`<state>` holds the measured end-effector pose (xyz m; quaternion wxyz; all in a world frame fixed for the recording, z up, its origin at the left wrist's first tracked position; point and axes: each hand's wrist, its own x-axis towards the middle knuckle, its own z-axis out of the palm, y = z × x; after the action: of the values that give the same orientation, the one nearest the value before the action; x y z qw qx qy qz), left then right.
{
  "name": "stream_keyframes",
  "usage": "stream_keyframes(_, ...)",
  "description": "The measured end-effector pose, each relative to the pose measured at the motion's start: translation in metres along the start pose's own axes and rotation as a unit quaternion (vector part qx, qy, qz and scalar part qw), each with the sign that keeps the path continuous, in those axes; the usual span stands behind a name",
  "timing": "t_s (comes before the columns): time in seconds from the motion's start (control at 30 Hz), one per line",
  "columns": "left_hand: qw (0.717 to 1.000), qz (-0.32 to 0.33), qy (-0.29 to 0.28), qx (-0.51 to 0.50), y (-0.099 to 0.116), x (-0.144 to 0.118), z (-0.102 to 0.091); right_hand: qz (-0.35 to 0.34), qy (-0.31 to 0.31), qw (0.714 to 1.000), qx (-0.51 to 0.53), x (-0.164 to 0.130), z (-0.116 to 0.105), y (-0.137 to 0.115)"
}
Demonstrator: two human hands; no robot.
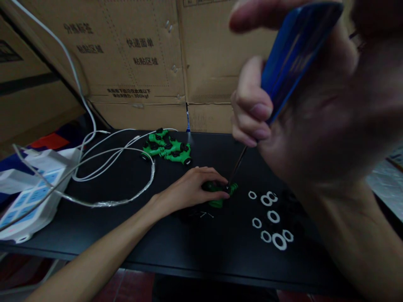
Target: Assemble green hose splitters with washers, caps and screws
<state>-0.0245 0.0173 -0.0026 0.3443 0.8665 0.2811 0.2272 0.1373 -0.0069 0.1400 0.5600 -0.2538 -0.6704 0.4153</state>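
- Two hands busy on one small green fitting (220,193), which sits about mid-table on the black tabletop (157,235), just left of the white rings.
- Your left hand (192,188) lies flat over that fitting, fingers close together and curled down onto it, pinning it to the table.
- Your right hand (302,109) is up close to the camera, fingers wrapped tight around the blue handle of a screwdriver (292,54); its thin shaft slants down and the tip meets the fitting right by your left fingertips.
- A scatter of white rings (272,218) lies to the right of the fitting, near it but not touching.
- A pile of green fittings (166,147) sits farther back, beside the looped white cables (103,163).
- Cardboard boxes (138,63) stand behind the table.
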Motion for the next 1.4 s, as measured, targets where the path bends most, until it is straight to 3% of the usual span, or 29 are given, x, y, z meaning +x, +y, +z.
stream_keyframes(0.1, 1.0, 0.0, -0.001, -0.002, 0.0, 0.0, -0.001, -0.053, 0.006, 0.999, -0.009, 0.001, 0.002, 0.0)
stream_keyframes(0.27, 1.0, 0.003, -0.002, 0.003, 0.0, 0.001, -0.001, -0.014, 0.075, 0.996, 0.04, 0.002, 0.007, 0.003)
stream_keyframes(0.33, 1.0, 0.002, -0.002, 0.005, 0.001, 0.0, 0.0, -0.008, 0.041, 0.999, 0.019, 0.0, 0.004, 0.003)
stream_keyframes(0.47, 1.0, 0.003, -0.001, -0.001, 0.0, 0.0, 0.0, -0.083, -0.061, 0.994, -0.027, -0.002, -0.003, 0.001)
stream_keyframes(0.6, 1.0, -0.002, -0.006, 0.001, 0.0, 0.0, 0.0, -0.11, 0.004, 0.994, 0.003, -0.001, 0.004, 0.0)
stream_keyframes(0.73, 1.0, -0.002, -0.001, 0.002, 0.0, 0.0, 0.0, -0.046, 0.039, 0.998, 0.018, 0.0, 0.008, 0.001)
stream_keyframes(0.8, 1.0, 0.003, 0.001, 0.001, 0.0, 0.001, 0.0, -0.032, 0.024, 0.999, 0.011, -0.001, 0.004, 0.002)
stream_keyframes(0.93, 1.0, 0.012, 0.001, 0.006, 0.0, 0.0, 0.0, -0.109, -0.05, 0.993, -0.021, -0.001, -0.004, 0.003)
stream_keyframes(1.13, 1.0, 0.011, 0.001, 0.004, -0.001, 0.0, 0.0, -0.027, 0.053, 0.998, 0.009, 0.003, 0.01, -0.003)
stream_keyframes(1.23, 1.0, 0.011, 0.001, 0.002, 0.0, -0.001, 0.0, -0.038, 0.015, 0.999, 0.007, -0.001, 0.008, -0.003)
stream_keyframes(1.33, 1.0, 0.012, -0.001, 0.003, -0.001, 0.0, 0.0, -0.093, -0.042, 0.995, 0.006, -0.004, 0.001, 0.0)
stream_keyframes(1.4, 1.0, 0.014, -0.003, 0.003, -0.001, 0.0, 0.0, -0.127, -0.038, 0.991, 0.024, -0.003, 0.0, 0.002)
